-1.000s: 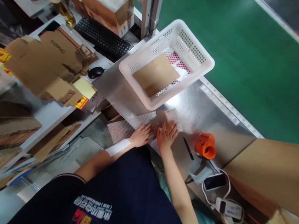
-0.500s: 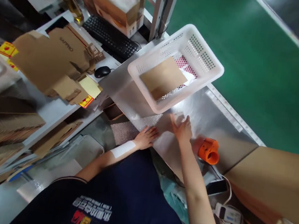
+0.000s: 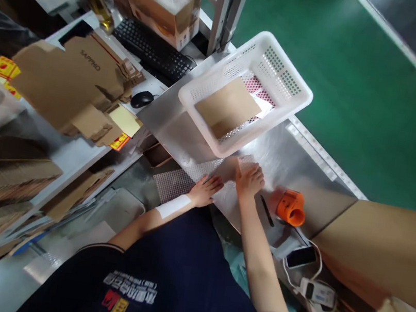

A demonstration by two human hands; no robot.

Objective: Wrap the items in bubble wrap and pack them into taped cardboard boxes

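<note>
A sheet of bubble wrap point(image 3: 184, 174) lies across the near edge of the steel table point(image 3: 294, 153), part of it hanging off the left side. My left hand point(image 3: 206, 189) lies flat on it with fingers spread. My right hand point(image 3: 249, 178) rests on the right end of the wrap, fingers curled over its edge just in front of the white plastic basket point(image 3: 284, 63). The basket holds a brown cardboard piece point(image 3: 228, 106) and a red-patterned item. An orange tape dispenser point(image 3: 291, 208) stands right of my right hand.
A black pen point(image 3: 265, 210), a phone point(image 3: 301, 256) and a handheld scanner point(image 3: 315, 293) lie at the near right. Flat cartons point(image 3: 70, 83), a keyboard point(image 3: 151, 51) and a mouse point(image 3: 142, 99) fill the left bench. A large brown carton point(image 3: 385, 250) sits right, the green conveyor belt point(image 3: 358, 95) behind.
My right hand slid right along the wrap to its far end, then drew back a little and curled over the edge. My left hand stayed pressed on the wrap.
</note>
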